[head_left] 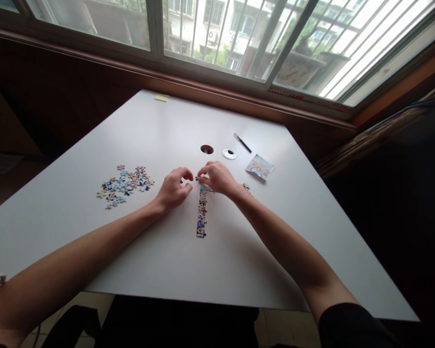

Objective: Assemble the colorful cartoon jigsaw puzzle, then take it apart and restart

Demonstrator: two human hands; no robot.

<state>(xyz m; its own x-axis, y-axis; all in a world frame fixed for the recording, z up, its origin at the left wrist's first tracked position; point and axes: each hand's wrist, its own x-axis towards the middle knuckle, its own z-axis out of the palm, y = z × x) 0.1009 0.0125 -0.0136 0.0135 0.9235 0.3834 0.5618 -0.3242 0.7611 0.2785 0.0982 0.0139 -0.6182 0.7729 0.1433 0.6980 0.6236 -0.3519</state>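
A narrow strip of joined jigsaw pieces (202, 212) runs lengthwise down the middle of the white table. At its far end my right hand (217, 177) is closed, thumb and fingers bent over a small dark puzzle piece (197, 178) at the fingertips. My left hand (175, 187) rests just left of the strip, its fingers curved and apart from the thumb, with nothing visible between them. Some loose pieces (246, 187) lie beyond my right wrist, partly hidden by it. Left of my left hand spreads a pile of loose puzzle pieces (126, 183).
A creased picture sheet (260, 167) lies to the right on the table (159, 266). Behind my hands are a round hole (207, 149), a silvery disc-shaped cover (228, 154) and a pen (242, 143). A yellow note (161, 98) sits near the far edge, below the window.
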